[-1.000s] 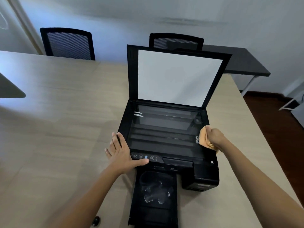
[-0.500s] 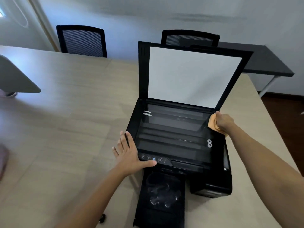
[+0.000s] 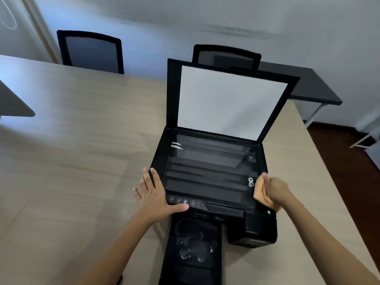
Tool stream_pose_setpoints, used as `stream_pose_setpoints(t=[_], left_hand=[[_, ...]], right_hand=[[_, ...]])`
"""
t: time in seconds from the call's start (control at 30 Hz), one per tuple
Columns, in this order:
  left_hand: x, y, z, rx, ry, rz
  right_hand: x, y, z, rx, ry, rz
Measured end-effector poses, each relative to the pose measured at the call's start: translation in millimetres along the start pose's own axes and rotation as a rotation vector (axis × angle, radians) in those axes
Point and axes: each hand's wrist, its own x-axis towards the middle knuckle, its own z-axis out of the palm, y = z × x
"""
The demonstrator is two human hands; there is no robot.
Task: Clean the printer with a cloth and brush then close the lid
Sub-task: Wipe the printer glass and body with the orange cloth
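Observation:
A black printer point(image 3: 207, 206) stands on the wooden table point(image 3: 82, 161), its scanner lid point(image 3: 228, 99) raised upright with the white inside facing me. The scanner glass point(image 3: 207, 167) lies exposed. My left hand point(image 3: 156, 194) rests flat on the printer's front left corner, fingers spread, thumb by the control buttons. At the right edge of the glass, near the front, my right hand point(image 3: 275, 188) presses a folded orange cloth point(image 3: 260, 191) against the printer. No brush is clearly visible.
The printer's black output tray point(image 3: 193, 249) sticks out toward me. Two black chairs point(image 3: 92, 51) point(image 3: 226, 56) stand behind the table. A dark side table point(image 3: 308, 87) is at the back right. A grey object's edge point(image 3: 14, 103) juts in at the left.
My right hand slid the cloth along the glass's right edge to the back corner, then back toward the front. My left hand stayed on the front left corner.

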Motion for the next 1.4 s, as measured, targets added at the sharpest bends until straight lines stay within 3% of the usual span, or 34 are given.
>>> stream_pose_setpoints(t=[0.2,0.33,0.6,0.73,0.87,0.93,1.03,1.1,1.3,1.4], left_hand=[[-1,0,1,-0.009,0.006,-0.008],[-4,-1,0,-0.012,-0.01,-0.006],[-8,4,-10,-0.042,-0.058,0.006],[-14,5,-17,-0.149,-0.069,0.023],[-40,24,-18,-0.322,0.146,0.268],[-57,40,-23,-0.513,0.088,0.381],[-77,52,-36,-0.794,-0.143,0.459],[-86,46,-43,-0.955,-0.214,0.453],[-108,14,-49,-1.035,-0.176,0.461],[-116,8,-52,-1.025,-0.095,0.445]], right_hand=[[63,-43,-27,0.074,0.11,-0.008],[26,-26,-11,-0.068,0.092,-0.038],[-60,20,4,-0.073,-0.013,-0.044],[-95,18,-24,0.099,0.228,-0.058],[-135,-21,-31,0.215,0.478,-0.303],[-155,-48,-36,0.309,0.512,-0.443],[-168,-85,-39,0.477,0.442,-0.574],[-173,-106,-34,0.631,0.33,-0.609],[-179,-132,-12,0.877,0.165,-0.567],[-188,-131,-4,0.936,-0.147,-0.631]])
